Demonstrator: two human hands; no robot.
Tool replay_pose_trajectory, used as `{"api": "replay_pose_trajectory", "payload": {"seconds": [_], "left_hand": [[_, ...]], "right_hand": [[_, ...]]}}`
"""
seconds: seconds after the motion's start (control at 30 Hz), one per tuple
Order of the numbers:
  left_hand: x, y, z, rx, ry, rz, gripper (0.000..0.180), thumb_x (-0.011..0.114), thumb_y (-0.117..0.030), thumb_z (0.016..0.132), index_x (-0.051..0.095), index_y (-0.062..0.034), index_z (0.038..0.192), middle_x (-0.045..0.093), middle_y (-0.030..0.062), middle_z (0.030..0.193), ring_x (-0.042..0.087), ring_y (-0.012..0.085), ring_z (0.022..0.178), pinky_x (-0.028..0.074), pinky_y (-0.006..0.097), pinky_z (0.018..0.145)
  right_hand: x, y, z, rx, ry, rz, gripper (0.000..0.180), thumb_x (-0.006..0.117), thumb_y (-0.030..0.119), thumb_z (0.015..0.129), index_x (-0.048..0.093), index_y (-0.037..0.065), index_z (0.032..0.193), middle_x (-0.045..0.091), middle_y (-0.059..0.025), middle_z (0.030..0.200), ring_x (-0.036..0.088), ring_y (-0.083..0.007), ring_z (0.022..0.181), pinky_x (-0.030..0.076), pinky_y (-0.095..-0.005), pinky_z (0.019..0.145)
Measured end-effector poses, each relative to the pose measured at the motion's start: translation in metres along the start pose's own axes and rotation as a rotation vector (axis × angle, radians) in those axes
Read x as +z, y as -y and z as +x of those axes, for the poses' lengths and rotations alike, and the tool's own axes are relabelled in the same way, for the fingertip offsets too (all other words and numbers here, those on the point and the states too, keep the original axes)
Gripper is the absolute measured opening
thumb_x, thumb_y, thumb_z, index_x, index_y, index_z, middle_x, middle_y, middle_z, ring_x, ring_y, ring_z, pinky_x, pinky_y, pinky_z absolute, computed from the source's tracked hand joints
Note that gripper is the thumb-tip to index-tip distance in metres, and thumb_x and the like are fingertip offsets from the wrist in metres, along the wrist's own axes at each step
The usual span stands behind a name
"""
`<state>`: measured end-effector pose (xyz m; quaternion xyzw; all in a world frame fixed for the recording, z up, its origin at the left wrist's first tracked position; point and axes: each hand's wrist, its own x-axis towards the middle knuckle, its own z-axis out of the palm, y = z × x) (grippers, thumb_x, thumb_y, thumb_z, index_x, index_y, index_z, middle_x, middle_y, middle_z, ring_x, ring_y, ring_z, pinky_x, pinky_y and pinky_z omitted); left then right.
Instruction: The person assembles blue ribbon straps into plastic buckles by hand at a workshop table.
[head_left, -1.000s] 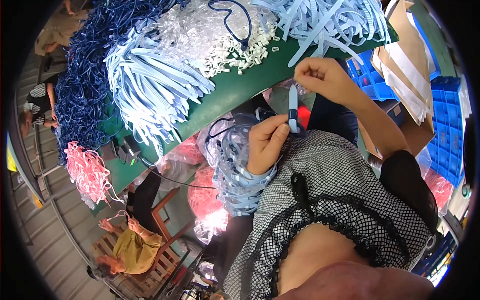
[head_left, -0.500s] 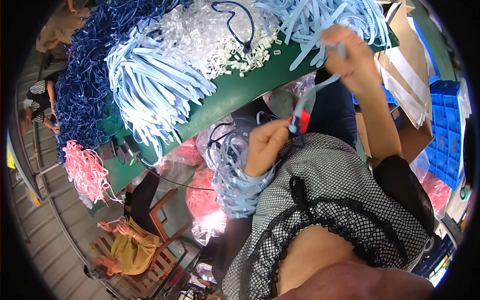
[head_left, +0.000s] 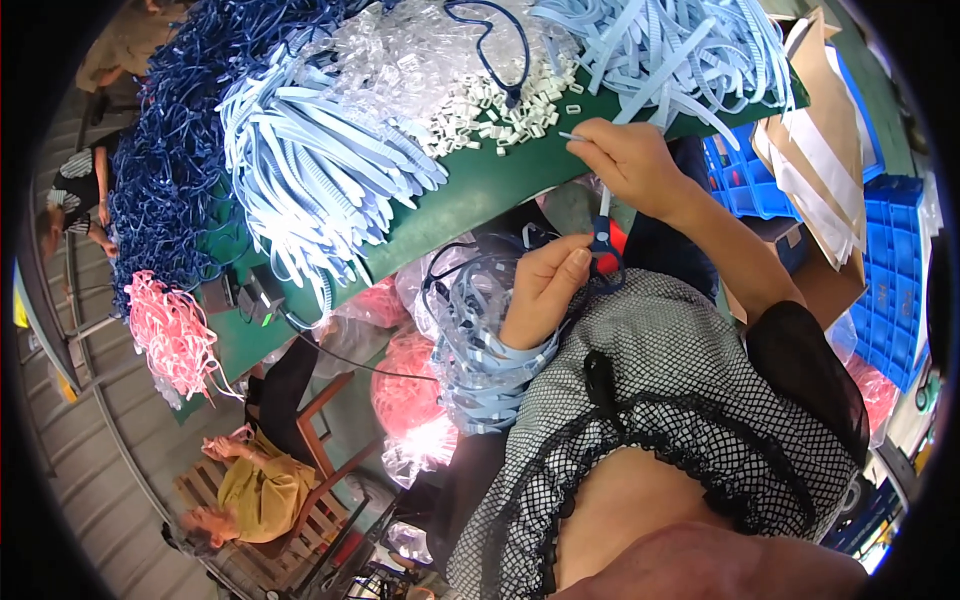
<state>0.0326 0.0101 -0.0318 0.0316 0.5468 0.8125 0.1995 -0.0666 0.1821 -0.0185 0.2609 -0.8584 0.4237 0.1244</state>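
Note:
My left hand is closed in a pinch in front of my lap, on a light blue strap with a dark blue cord looped at its lower end. The strap stands up from there toward my right hand, whose closed fingertips pinch a pale blue strap end just off the table's front edge. Whether both ends belong to one strap is hidden behind the right hand. Around my left wrist hangs a thick bundle of light blue straps. A red patch shows beside the left fingers.
The green table bears light blue straps, white buckles, clear plastic pieces, dark blue cords and pink straps. Blue crates and a cardboard box stand right. Another person sits at lower left.
My right hand has come left from the strap pile at the upper right and now pinches nearer the buckles. The left hand has shifted slightly right, still pinching.

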Motion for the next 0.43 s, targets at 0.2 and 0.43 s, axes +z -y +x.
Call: {"api": "replay_pose_trajectory", "payload": {"seconds": [0.2, 0.43], "left_hand": [[-0.007, -0.007, 0.025, 0.351, -0.064, 0.717, 0.019, 0.056, -0.012, 0.086, 0.060, 0.0024, 0.097, 0.057, 0.0117, 0.077, 0.055, 0.0230, 0.070, 0.044, 0.031, 0.064], [-0.021, -0.028, 0.053, 0.368, -0.655, 1.143, 0.019, 0.064, -0.008, 0.078, 0.061, -0.0043, 0.097, 0.059, 0.0116, 0.087, 0.057, 0.0234, 0.069, 0.044, 0.033, 0.063]], "right_hand": [[0.000, -0.004, 0.006, 0.172, 0.110, 0.509, 0.014, 0.054, 0.012, 0.088, 0.059, -0.001, 0.087, 0.058, -0.0032, 0.068, 0.056, -0.0092, 0.064, 0.041, -0.0251, 0.054], [-0.014, 0.006, 0.008, 0.449, 0.355, 0.747, 0.021, 0.053, 0.013, 0.090, 0.051, 0.005, 0.109, 0.055, 0.0010, 0.070, 0.056, -0.0028, 0.070, 0.038, -0.0181, 0.054]]}}
